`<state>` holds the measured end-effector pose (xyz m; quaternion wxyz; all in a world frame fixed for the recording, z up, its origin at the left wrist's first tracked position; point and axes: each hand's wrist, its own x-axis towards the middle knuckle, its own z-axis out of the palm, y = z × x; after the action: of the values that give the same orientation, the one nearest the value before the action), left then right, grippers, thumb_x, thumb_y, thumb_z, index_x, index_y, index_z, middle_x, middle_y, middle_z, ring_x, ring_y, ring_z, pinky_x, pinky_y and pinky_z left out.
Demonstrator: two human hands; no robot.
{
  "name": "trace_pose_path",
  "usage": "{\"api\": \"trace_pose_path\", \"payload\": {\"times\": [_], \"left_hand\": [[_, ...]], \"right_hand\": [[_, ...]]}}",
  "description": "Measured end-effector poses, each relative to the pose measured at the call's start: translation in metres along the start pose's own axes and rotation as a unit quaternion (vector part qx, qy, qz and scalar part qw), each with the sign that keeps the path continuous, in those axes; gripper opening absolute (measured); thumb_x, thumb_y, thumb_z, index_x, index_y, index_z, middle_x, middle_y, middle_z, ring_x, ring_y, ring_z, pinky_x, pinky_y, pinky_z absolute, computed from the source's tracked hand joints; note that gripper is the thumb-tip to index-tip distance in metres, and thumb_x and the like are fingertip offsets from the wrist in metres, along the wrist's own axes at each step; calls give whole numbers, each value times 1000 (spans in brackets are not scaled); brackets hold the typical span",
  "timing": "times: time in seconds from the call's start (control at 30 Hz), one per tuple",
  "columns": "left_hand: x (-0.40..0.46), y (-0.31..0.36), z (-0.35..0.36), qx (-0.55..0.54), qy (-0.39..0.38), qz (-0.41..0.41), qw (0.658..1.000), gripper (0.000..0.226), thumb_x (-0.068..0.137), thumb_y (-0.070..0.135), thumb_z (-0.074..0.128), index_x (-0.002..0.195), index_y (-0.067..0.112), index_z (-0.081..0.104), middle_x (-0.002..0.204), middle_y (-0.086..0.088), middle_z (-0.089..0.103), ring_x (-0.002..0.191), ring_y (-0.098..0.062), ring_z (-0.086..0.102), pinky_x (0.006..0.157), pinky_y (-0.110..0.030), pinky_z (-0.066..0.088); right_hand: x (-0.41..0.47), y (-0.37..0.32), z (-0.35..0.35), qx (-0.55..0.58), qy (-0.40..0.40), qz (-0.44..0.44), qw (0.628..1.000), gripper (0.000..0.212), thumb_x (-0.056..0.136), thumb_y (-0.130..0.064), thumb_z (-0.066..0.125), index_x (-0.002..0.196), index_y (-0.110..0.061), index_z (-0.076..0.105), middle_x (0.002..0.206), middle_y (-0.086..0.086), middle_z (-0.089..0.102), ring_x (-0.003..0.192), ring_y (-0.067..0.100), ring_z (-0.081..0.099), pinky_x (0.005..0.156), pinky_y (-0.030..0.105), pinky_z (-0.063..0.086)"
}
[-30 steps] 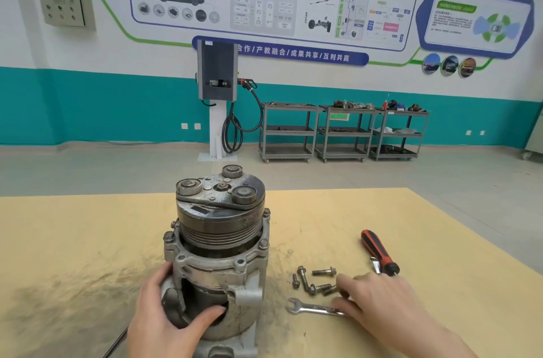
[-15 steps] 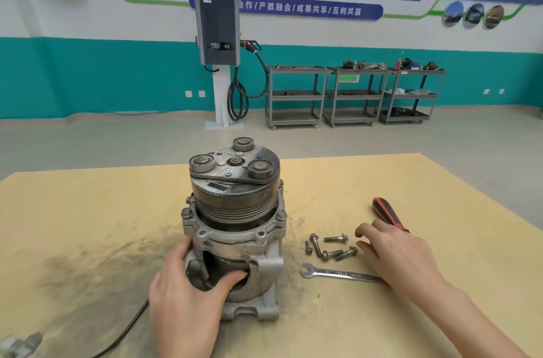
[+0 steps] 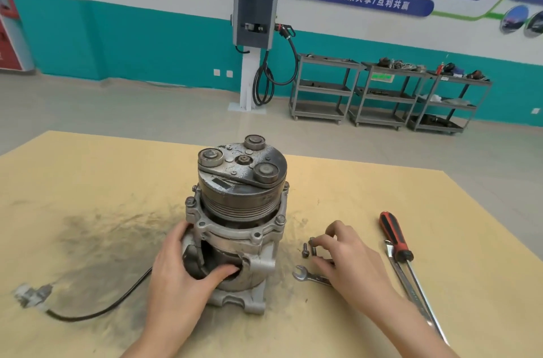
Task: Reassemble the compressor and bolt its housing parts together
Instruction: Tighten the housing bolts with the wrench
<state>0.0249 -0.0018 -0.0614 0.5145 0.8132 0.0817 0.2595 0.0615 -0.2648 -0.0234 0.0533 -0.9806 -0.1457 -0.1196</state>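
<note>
Left hand point(image 3: 179, 272) grips the lower housing of the compressor point(image 3: 235, 222), fingers wrapped round its left flank and thumb hooked into the front opening. Left of that hand a black cable point(image 3: 97, 309) lies across the yellow table point(image 3: 88, 181) and ends in a grey connector point(image 3: 32, 294). Compressor stands upright between the two hands, pulley end uppermost. Right hand point(image 3: 349, 258) is curled over the loose bolts point(image 3: 308, 247), fingertips pinching among them; which bolt is held cannot be told. A spanner point(image 3: 305, 275) lies partly beneath that hand. Right of it rests a red-handled screwdriver point(image 3: 396, 238) beside a long metal tool.
</note>
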Motion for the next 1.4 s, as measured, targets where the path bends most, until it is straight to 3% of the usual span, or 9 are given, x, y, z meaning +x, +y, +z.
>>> {"api": "trace_pose_path", "payload": {"times": [0.43, 0.53, 0.63, 0.73, 0.8, 0.9, 1.0, 1.13, 1.4], "left_hand": [[-7, 10, -9, -57, -26, -7, 998, 101, 34, 50, 84, 115, 79, 29, 119, 52, 42, 107, 30, 41, 79, 7, 32], [-7, 3, -10, -94, -71, 16, 993, 99, 34, 46, 87, 123, 60, 45, 119, 30, 59, 105, 14, 55, 79, 1, 41], [0, 14, -14, -128, -88, -32, 987, 89, 52, -3, 90, 122, 33, 50, 128, 4, 60, 116, -12, 58, 93, -22, 48], [13, 21, -22, -120, -129, -21, 984, 45, 83, -20, 54, 109, 17, 56, 132, -6, 50, 115, 14, 47, 98, -6, 31], [21, 27, -26, -89, -113, -22, 989, 23, 90, -6, 56, 109, 5, 61, 131, -5, 48, 114, 8, 44, 105, -12, 27], [9, 25, -13, -161, -106, 2, 981, 77, 66, 25, 81, 129, -3, 48, 140, -8, 41, 129, -17, 38, 111, -19, 25], [2, 8, -6, -91, -80, 69, 990, 131, 29, 22, 100, 138, 26, 27, 140, 6, 30, 131, -3, 29, 108, -16, 24], [-1, 4, -5, -104, -75, 28, 991, 126, 37, 40, 94, 136, 59, 17, 143, 28, 24, 131, 15, 20, 110, -31, 23], [-3, 0, -1, -76, -64, 20, 995, 111, 44, 32, 93, 138, 33, 34, 121, 44, 32, 110, 25, 33, 89, 8, 21]], "right_hand": [[15, -33, 14, -49, -8, 43, 998, 14, 93, -43, 56, 87, -32, 63, 100, -16, 46, 96, 7, 45, 57, 20, 31], [12, -36, 10, -51, 28, 49, 997, 33, 56, -23, 94, 57, -24, 61, 75, -8, 56, 67, 16, 56, 42, 20, 27], [11, -40, 11, -72, 67, 44, 994, 40, 44, -18, 98, 53, -20, 59, 68, -5, 54, 66, 15, 48, 42, 21, 24], [10, -39, 16, -61, 99, 48, 992, 38, 45, -16, 97, 58, -18, 61, 70, -5, 57, 72, 15, 37, 45, 21, 26], [7, -43, 14, -52, 113, 51, 991, 35, 47, -14, 97, 60, -18, 64, 71, -5, 59, 73, 15, 38, 45, 21, 29], [-4, -49, 6, 12, 163, 88, 983, 28, 55, -9, 93, 69, -18, 71, 70, -11, 61, 72, 11, 46, 51, 15, 35], [-28, -54, -7, 195, 202, 181, 943, 23, 71, -5, 83, 73, -24, 72, 67, -19, 63, 73, 7, 53, 56, 12, 38], [-53, -53, -22, 428, 190, 221, 856, 20, 88, -8, 67, 75, -24, 68, 70, -5, 70, 66, 8, 62, 56, 15, 42], [-36, -62, -75, 618, 140, 76, 770, 17, 92, -20, 60, 76, -18, 67, 66, -1, 61, 58, 15, 46, 52, 19, 41]]}}
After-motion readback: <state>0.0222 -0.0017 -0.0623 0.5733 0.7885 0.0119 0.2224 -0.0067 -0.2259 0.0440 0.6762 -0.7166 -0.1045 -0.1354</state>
